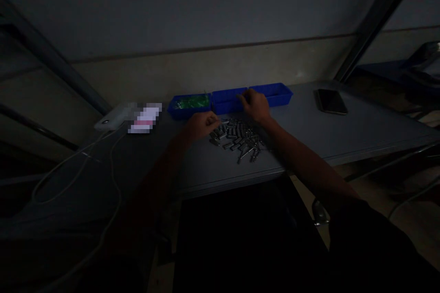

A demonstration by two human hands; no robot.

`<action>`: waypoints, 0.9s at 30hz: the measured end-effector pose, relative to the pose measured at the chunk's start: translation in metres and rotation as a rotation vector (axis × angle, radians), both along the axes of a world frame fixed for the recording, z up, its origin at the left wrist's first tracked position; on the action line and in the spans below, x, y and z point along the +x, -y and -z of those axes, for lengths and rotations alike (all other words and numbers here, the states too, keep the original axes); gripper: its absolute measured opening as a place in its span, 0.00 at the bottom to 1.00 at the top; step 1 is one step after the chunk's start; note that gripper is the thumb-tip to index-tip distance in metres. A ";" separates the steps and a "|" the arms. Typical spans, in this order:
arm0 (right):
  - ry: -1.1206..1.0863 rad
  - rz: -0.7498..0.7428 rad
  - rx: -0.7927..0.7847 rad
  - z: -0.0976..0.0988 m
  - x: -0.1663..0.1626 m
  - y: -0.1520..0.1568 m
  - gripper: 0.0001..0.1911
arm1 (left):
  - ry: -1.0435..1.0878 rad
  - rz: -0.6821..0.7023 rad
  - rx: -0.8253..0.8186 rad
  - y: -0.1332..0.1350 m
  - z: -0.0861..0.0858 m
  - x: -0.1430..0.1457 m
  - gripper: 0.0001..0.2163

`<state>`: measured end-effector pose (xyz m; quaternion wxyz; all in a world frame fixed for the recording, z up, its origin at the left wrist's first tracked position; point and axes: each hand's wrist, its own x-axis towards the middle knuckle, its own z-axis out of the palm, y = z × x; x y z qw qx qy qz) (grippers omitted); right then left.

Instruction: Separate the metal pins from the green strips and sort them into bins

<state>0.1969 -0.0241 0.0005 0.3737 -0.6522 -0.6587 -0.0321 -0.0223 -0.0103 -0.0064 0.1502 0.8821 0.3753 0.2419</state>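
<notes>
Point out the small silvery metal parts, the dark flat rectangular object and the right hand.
Small silvery metal parts (pixel 235 137), head view: pile's middle.
Dark flat rectangular object (pixel 332 101), head view: top face.
Right hand (pixel 256 105), head view: its back.

You get a very dim view: the near side sinks almost to black, the pixelated screen at left is brightest, and the metal parts glint faintly, fine detail lost.

Shiny metal parts, scattered in a heap.
</notes>
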 end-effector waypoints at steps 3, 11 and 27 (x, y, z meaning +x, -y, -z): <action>0.028 0.149 -0.082 0.002 0.007 -0.001 0.20 | -0.067 0.037 0.048 -0.001 0.003 0.001 0.11; 0.048 0.227 -0.178 0.002 0.005 0.002 0.21 | -0.120 0.005 0.019 -0.004 0.003 0.000 0.08; -0.083 0.133 -0.128 0.011 0.009 -0.006 0.18 | -0.271 0.147 -0.092 -0.001 -0.012 -0.014 0.11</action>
